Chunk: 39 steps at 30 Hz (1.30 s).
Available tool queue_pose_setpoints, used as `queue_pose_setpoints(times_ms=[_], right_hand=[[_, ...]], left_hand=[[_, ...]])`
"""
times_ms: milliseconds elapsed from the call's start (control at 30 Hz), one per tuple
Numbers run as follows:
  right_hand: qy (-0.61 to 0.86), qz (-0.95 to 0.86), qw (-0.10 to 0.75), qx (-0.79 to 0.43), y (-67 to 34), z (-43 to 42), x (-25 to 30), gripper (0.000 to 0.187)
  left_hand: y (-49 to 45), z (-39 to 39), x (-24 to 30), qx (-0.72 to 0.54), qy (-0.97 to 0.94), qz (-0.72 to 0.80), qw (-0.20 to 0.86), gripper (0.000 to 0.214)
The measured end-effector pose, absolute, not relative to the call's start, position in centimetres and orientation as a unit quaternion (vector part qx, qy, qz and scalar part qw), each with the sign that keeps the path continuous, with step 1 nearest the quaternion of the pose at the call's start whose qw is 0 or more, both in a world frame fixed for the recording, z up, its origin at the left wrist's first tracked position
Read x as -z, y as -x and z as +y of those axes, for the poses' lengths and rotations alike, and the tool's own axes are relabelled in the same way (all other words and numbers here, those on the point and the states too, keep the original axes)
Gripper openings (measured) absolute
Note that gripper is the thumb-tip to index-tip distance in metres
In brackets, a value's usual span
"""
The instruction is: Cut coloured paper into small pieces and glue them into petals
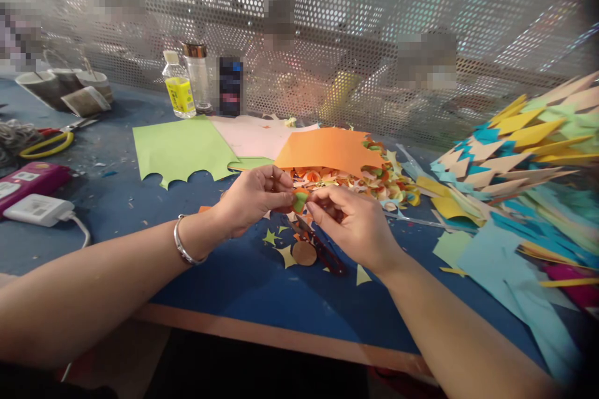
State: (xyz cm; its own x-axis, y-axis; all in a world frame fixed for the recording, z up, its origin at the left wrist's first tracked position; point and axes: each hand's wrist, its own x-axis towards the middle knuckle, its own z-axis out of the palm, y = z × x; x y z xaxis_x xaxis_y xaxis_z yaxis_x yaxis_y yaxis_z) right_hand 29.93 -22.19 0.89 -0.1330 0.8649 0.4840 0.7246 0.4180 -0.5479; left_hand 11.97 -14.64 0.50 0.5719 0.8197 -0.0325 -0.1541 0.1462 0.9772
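Observation:
Near the front of the blue table, my left hand point(253, 199) and my right hand point(358, 224) meet over a small green and orange paper piece point(300, 201). Both hands are closed, pinching it from either side between thumb and fingertips. Below them lie scissors with dark red handles point(331, 258), partly hidden by my right hand. Beside the scissors rest a round tan disc point(304, 254) and a pale star-shaped paper scrap point(286, 257). Just behind my hands spreads a heap of small curled paper pieces point(397, 184) in orange, yellow and green.
Green paper point(185, 144) with scalloped cuts, pink paper point(255, 136) and orange paper point(322, 149) lie behind. Bottles point(179, 90) and a phone point(231, 86) stand by the perforated screen. Layered pointed paper point(515, 137) fills the right; yellow-handled scissors point(47, 144) and a power strip point(40, 182) sit left.

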Motion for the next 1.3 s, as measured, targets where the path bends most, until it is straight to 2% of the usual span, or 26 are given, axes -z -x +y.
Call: queue_pose_setpoints(times_ms=[433, 733, 1300], right_hand=[[0.520, -0.762, 0.381, -0.063, -30.0, -22.3, -1.0, 0.006], [0.529, -0.758, 0.377, -0.059, -30.1, -22.3, -0.8, 0.008], [0.517, -0.764, 0.384, -0.040, -29.9, -22.3, -0.9, 0.008]], left_hand=[[-12.0, -15.4, -0.9, -0.366, -0.645, 0.275, 0.612, 0.028], [-12.1, -15.7, -1.1, -0.325, -0.587, 0.296, 0.680, 0.035], [-12.3, -15.8, -0.9, -0.337, -0.601, 0.289, 0.665, 0.029]])
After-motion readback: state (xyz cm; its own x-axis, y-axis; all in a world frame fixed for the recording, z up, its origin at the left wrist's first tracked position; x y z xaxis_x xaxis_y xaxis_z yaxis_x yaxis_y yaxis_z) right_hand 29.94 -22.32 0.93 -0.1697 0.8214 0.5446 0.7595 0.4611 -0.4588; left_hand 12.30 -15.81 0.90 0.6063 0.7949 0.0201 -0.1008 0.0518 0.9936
